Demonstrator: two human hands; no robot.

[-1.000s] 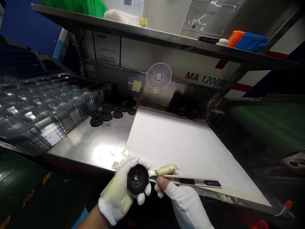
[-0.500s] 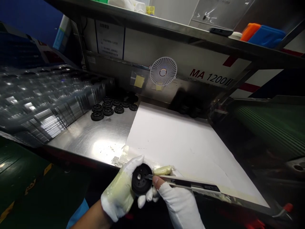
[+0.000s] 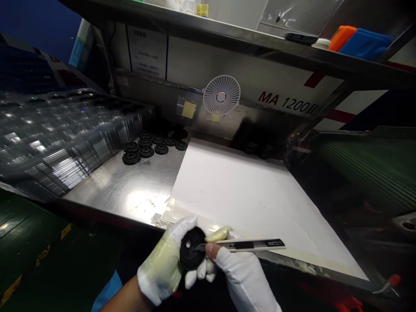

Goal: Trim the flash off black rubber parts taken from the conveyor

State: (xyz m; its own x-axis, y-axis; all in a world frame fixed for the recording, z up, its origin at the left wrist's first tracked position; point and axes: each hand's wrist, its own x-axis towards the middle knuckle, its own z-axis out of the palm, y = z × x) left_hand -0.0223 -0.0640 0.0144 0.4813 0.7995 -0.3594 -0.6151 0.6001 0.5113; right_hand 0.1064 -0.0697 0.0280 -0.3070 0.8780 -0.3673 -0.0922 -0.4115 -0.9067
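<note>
A black round part with a small centre hole [image 3: 191, 255] sits in my left hand [image 3: 162, 260], which wears a white and yellowish glove and is closed around its edge. My right hand [image 3: 245, 275], gloved in white with the thumb tip bare, grips a slim utility knife [image 3: 253, 244]. The blade's tip lies over the face of the black part, close to its hole; whether it cuts in I cannot tell. Both hands are held at the front edge of the bench, below the white sheet [image 3: 234, 190].
Several stacked black round parts [image 3: 146, 151] stand on the metal bench top [image 3: 130, 186]. Tall piles of clear plastic trays [image 3: 65, 143] fill the left side. A small white fan [image 3: 221, 95] is at the back, under a shelf [image 3: 221, 34] that holds blue and orange items.
The knife has swung to a flatter angle, and its tip has moved left and slightly down over the black part. My left hand keeps its hold, with the part turned slightly.
</note>
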